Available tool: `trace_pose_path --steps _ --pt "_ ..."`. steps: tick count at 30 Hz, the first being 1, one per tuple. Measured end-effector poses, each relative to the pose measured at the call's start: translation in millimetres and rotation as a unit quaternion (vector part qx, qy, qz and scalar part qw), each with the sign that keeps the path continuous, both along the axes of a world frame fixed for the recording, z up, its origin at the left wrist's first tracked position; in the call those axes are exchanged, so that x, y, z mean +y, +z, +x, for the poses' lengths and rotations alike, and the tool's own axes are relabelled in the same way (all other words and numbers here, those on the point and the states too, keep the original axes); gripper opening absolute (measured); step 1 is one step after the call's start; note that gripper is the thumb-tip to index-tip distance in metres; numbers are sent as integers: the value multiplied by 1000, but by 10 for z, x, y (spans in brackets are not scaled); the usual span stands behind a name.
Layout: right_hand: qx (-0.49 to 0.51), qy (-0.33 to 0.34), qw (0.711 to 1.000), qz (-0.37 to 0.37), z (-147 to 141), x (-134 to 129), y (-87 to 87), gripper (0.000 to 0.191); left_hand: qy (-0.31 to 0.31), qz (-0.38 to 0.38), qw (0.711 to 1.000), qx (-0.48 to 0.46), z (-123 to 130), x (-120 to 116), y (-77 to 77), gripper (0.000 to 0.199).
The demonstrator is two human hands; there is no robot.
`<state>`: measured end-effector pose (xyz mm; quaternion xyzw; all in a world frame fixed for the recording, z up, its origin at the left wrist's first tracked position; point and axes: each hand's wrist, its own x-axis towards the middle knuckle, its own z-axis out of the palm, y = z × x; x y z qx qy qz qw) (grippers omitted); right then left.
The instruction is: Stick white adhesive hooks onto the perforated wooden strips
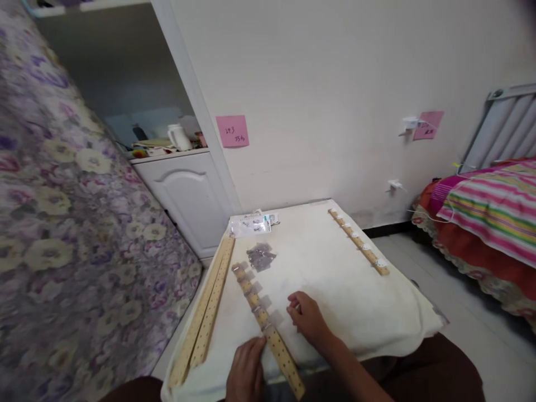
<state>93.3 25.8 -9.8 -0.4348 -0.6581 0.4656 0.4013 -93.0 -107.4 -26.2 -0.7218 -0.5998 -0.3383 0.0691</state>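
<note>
On the cream-clothed desk (310, 251), towards you: one long, narrow, tan wood-look strip (281, 349) drilled with holes, lying slantwise between your hands, near end at the desk's edge.
Fittings on the strip: smoky, see-through flat tabs (265, 302) along its far part, jutting to your right; the near part is bare.
Left hand: your left hand (245, 368) lies beside the strip, fingertips against its edge; whether it grips, you cannot tell from this view.
Right hand: your right hand (309, 318) is raised right of the strip, fingers curled; anything between the fingertips cannot be made out.
Loose stock: a pile of smoky, see-through flat pieces (262, 257) beyond the strip.
Handling, strip: probably light and stiff; hold it by the bare near part's long edges.
Handling, tabs: likely thin, slippery and easily bent; pinch by the rims.
</note>
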Motion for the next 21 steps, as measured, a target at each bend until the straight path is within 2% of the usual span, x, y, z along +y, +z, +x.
trace_pose_path --steps 7,13,18,21 --pt "-1 11 1000 -6 113 6 -17 18 53 -40 995 -69 173 -6 166 27" --pt "-20 12 1000 -5 122 49 -12 19 83 -70 992 -65 63 103 252 21" --pt "-64 -18 996 51 48 324 21 18 96 -97 987 -80 -30 177 191 20" --pt "-82 -36 993 75 -40 565 28 19 94 -86 991 -41 -19 169 129 23"
